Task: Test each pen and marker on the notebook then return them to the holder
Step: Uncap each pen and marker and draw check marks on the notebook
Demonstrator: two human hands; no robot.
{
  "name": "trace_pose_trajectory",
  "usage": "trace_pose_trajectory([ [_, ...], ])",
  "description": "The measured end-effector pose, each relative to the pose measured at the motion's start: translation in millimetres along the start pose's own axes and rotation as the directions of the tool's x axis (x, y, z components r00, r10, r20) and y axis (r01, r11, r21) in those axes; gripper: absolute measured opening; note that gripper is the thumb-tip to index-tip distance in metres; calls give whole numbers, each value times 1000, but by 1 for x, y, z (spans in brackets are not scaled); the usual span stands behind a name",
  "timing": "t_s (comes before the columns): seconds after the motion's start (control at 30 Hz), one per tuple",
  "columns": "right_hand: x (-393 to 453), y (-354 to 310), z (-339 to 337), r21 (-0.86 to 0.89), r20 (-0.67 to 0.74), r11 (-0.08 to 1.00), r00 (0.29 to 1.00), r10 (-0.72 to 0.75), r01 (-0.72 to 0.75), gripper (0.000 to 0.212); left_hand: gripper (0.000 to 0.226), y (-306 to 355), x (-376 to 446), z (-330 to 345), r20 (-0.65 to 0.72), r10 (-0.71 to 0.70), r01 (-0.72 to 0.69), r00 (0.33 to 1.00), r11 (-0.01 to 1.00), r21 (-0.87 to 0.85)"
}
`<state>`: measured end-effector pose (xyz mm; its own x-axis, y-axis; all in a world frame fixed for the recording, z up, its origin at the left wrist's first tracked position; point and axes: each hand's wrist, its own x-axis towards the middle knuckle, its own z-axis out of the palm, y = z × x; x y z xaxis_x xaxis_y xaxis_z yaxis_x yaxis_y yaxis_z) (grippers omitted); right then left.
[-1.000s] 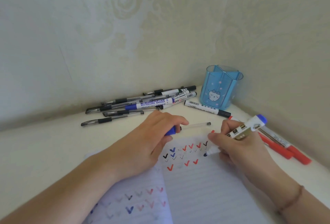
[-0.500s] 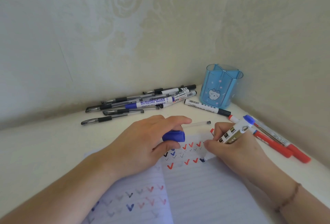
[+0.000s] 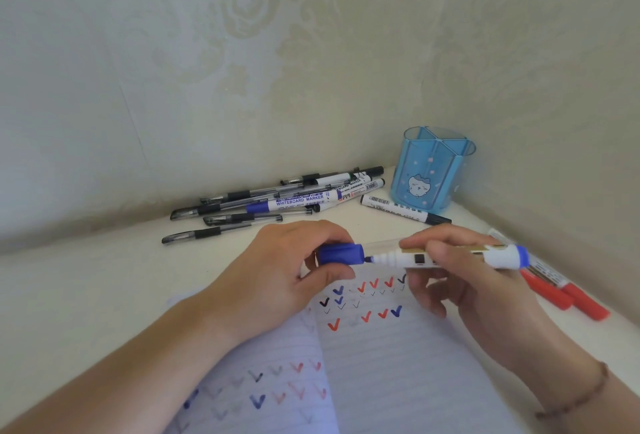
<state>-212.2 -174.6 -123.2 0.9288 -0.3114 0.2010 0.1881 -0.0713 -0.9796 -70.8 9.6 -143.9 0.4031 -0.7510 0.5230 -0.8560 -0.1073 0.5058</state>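
Observation:
My right hand grips a white marker with a blue end, held level above the open notebook. Its blue tip points left, right at the mouth of a blue cap that my left hand pinches. The lined pages carry several red, blue and black check marks, including a blue one at the end of the lower row. The blue holder stands upright in the back corner with nothing showing in it.
A heap of black pens and whiteboard markers lies by the back wall. One black marker lies in front of the holder. Two red-capped markers lie along the right wall. Walls close in behind and to the right.
The right hand finished a blue check mark, lifted the marker off the page and turned it level. The left hand brought the blue cap up to its tip.

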Motion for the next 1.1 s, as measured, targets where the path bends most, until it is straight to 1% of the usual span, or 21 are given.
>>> trace_pose_trajectory([
  [0.07, -1, 0, 0, 41, 23, 999, 1000, -12, 11, 56, 23, 1, 0, -1, -1, 4, -4, 1000, 1000, 0],
  [0.1, -1, 1, 0, 45, 25, 999, 1000, -15, 14, 52, 23, 2, 0, -1, 0, 10, -10, 1000, 1000, 2],
  [0.17, -1, 0, 0, 37, 11, 999, 1000, -13, 12, 34, 23, 3, -1, -1, 3, 30, -30, 1000, 1000, -6],
  [0.23, -1, 1, 1, 23, 3, 1000, 1000, -3, 3, 29, 23, 4, -1, 0, 6, 50, -50, 999, 998, -31],
  [0.3, -2, 0, 4, 6, 37, 1000, 999, 13, -13, 26, 24, 6, -1, 1, -9, 65, -65, 998, 996, -55],
  [0.33, -2, 0, 6, 7, 59, 1000, 998, 11, -12, 29, 24, 8, -1, 1, -21, 71, -72, 997, 995, -66],
  [0.4, -3, -1, 9, 17, 70, 1000, 998, -3, 2, 41, 22, 12, -1, 2, -38, 63, -67, 997, 990, -121],
  [0.47, -4, -2, 13, 33, 42, 999, 999, -17, 15, 45, 19, 17, -2, 3, -42, 4, -15, 999, 969, -246],
  [0.53, -5, -1, 16, 39, 24, 998, 999, -46, 45, 45, 16, 21, -3, 3, -39, -49, 32, 998, 939, -343],
  [0.6, -8, 0, 19, 34, 6, 996, 997, -77, 77, 43, 15, 25, -4, 4, -38, -87, 66, 995, 917, -395],
  [0.7, -11, -1, 23, 25, -9, 992, 992, -125, 125, 39, 14, 32, -6, 1, -57, -93, 56, 994, 886, -460],
  [0.87, -14, 2, 33, -31, 51, 986, 986, -161, 163, 36, 12, 33, -11, -4, -3, -53, 45, 999, 879, -474],
  [0.97, -12, 5, 33, -31, 57, 984, 983, -173, 175, 37, 11, 26, -7, -4, 2, -75, 67, 997, 876, -478],
  [1.0, -11, 4, 33, -35, 49, 984, 983, -175, 177, 35, 11, 25, -5, -3, -18, -70, 53, 997, 882, -469],
  [1.07, -9, 3, 29, -53, 41, 982, 983, -180, 182, 32, 18, 28, 1, -2, -51, -22, -1, 998, 912, -410],
  [1.1, -8, 2, 26, -92, 33, 974, 979, -203, 205, 31, 28, 30, 3, -1, -42, -2, -14, 999, 929, -369],
])
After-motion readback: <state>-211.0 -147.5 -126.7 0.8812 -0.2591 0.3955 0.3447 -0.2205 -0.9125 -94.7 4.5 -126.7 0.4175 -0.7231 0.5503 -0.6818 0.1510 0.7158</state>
